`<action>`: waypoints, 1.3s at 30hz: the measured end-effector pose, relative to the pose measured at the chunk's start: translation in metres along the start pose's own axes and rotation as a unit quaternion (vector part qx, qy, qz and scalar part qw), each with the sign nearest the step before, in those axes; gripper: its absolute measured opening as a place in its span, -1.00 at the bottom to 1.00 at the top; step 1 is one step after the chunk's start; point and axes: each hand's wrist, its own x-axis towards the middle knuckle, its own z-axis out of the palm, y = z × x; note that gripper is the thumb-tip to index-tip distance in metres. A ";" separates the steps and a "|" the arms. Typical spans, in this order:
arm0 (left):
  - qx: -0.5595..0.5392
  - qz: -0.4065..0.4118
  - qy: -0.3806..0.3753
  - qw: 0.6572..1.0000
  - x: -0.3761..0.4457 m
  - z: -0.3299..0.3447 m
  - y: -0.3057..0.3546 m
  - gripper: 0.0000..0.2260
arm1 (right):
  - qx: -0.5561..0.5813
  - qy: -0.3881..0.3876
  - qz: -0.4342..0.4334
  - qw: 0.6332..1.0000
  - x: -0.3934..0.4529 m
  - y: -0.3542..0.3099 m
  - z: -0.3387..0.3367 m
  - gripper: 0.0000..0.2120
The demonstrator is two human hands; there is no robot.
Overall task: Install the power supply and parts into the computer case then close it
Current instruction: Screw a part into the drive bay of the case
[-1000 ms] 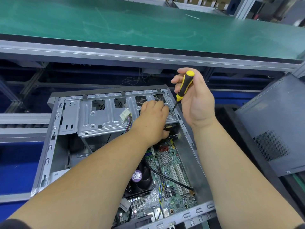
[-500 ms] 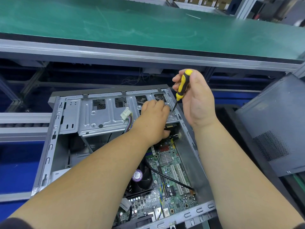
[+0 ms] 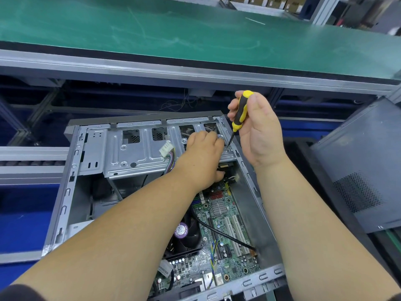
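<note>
Computer case (image 3: 65, 192) lies open on its side below the green workbench (image 3: 195, 35), motherboard (image 3: 225, 231) exposed. Right hand (image 3: 258, 131) grips a yellow-and-black screwdriver (image 3: 239, 114), its tip on a screw (image 3: 227, 150) in the metal drive bracket (image 3: 134, 157). Left hand (image 3: 201, 157) rests on that bracket, fingers straight beside the screw

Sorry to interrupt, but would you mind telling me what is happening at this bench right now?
A person is working inside an open computer case lying on its side. The right hand grips a yellow-and-black screwdriver, its tip set on a screw at the metal drive bracket. The left hand rests on that bracket near the tip. The motherboard is exposed, and a dark side panel lies off to the right.
</note>
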 end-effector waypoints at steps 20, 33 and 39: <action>-0.020 -0.015 0.012 1.000 -0.003 -0.004 0.002 -0.34 | -0.397 0.050 -0.093 0.912 -0.019 -0.040 -0.006 -0.87; -0.139 -0.014 0.111 0.984 -0.012 -0.067 0.056 -0.71 | -0.320 0.278 -0.087 0.902 -0.087 -0.089 -0.104 -0.78; -0.125 0.019 0.061 0.990 -0.014 -0.068 0.103 -0.87 | -0.308 0.283 -0.023 0.908 -0.107 -0.079 -0.148 -0.85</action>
